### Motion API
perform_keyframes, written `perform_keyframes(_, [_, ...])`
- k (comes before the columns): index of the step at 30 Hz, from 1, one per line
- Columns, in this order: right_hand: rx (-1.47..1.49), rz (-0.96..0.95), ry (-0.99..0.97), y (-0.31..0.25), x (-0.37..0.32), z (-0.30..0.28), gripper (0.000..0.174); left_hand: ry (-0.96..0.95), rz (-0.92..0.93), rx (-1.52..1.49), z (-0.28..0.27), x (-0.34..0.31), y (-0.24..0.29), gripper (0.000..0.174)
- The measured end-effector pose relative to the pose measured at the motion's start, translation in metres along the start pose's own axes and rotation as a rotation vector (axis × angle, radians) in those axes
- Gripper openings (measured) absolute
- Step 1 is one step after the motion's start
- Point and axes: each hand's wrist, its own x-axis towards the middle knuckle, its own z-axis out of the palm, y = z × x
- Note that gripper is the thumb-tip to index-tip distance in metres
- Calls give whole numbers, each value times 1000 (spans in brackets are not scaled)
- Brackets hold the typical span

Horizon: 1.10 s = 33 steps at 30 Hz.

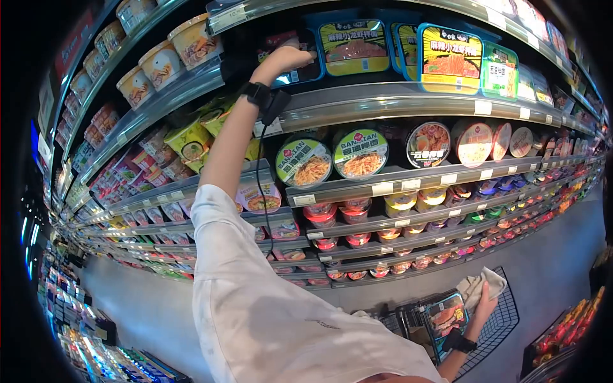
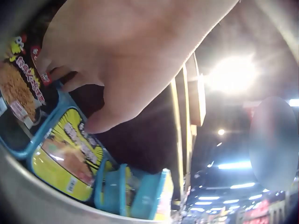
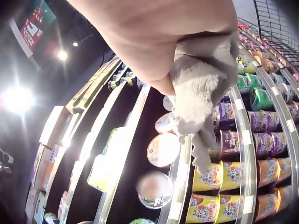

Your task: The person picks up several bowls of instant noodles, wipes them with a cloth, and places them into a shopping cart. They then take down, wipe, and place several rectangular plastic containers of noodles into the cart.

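On the upper shelf, my left hand (image 1: 287,62) reaches over a black boxed noodle pack (image 2: 23,88) in a blue tray. Its fingers bend over the pack's upper edge, while the thumb is spread out by the neighbouring yellow noodle pack (image 2: 65,158). More yellow packs (image 1: 450,60) stand to the right. Low on the right, my right hand (image 1: 483,311) grips a crumpled beige cloth (image 3: 201,88) above a shopping cart (image 1: 501,319). In the cart lies a blue-edged noodle pack (image 1: 447,316), partly covered by the arm.
Round noodle bowls (image 1: 361,153) line the shelf below, with cup noodles (image 1: 400,203) further down. Large paper tubs (image 1: 195,39) fill the shelf at left. A metal shelf edge (image 1: 383,99) runs under the left forearm's level. A black cable (image 1: 260,185) hangs from the left wrist.
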Motion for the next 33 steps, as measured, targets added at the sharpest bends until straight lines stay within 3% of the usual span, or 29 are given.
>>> perform_keyframes(4, [61, 10, -54, -4, -16, 21, 38, 158, 120, -24, 14, 22, -28, 51])
perform_keyframes(6, [65, 14, 4, 3, -21, 24, 38, -10, 54, -125, 16, 31, -37, 57])
perform_keyframes(7, [77, 23, -13, 4, -24, 25, 38, -7, 56, -121, 12, 29, -35, 57])
perform_keyframes(9, [73, 68, -17, -3, -34, 31, 38, -213, 0, -150, 2, 17, -25, 62])
perform_keyframes(10, [80, 62, -20, -8, -39, 35, 38, -204, 3, -149, -7, 6, -13, 62])
perform_keyframes(12, [153, 38, -24, -9, -52, 36, 37, -261, -242, -191, -19, -11, 5, 65])
perform_keyframes(13, [154, 66, -19, 2, -50, 30, 37, -34, -86, -58, -1, 39, -41, 92])
perform_keyframes(14, [156, 67, -21, 6, -52, 28, 37, -33, -87, -56, -1, 42, -48, 92])
perform_keyframes(16, [209, 76, -13, 12, -53, 26, 36, 283, 181, 117, -4, 38, -54, 109])
perform_keyframes(17, [203, 73, -5, 16, -53, 25, 36, 284, 177, 118, -6, 39, -55, 109])
perform_keyframes(19, [181, 73, 8, 8, -57, 29, 36, 171, 83, 149, -16, 33, -40, 131])
perform_keyframes(23, [195, 106, -27, -9, -64, 39, 37, 169, 74, 253, -18, 23, -26, 123])
perform_keyframes(25, [171, 140, -3, -20, -69, 48, 36, 400, -49, 590, -7, 18, -22, 112])
perform_keyframes(26, [151, 174, 22, -23, -71, 50, 36, 398, -50, 590, -2, 16, -19, 112])
perform_keyframes(28, [161, 143, -26, -11, -65, 45, 36, 443, -98, 621, -3, 2, -3, 89])
perform_keyframes(29, [168, 115, -74, -5, -62, 43, 36, 596, -4, 702, 4, 4, -12, 77])
perform_keyframes(32, [143, 106, -63, 0, -61, 44, 36, 611, 47, 722, 1, -11, -1, 68])
perform_keyframes(33, [141, 108, -58, -2, -63, 45, 36, 701, 153, 738, 1, -13, -3, 63])
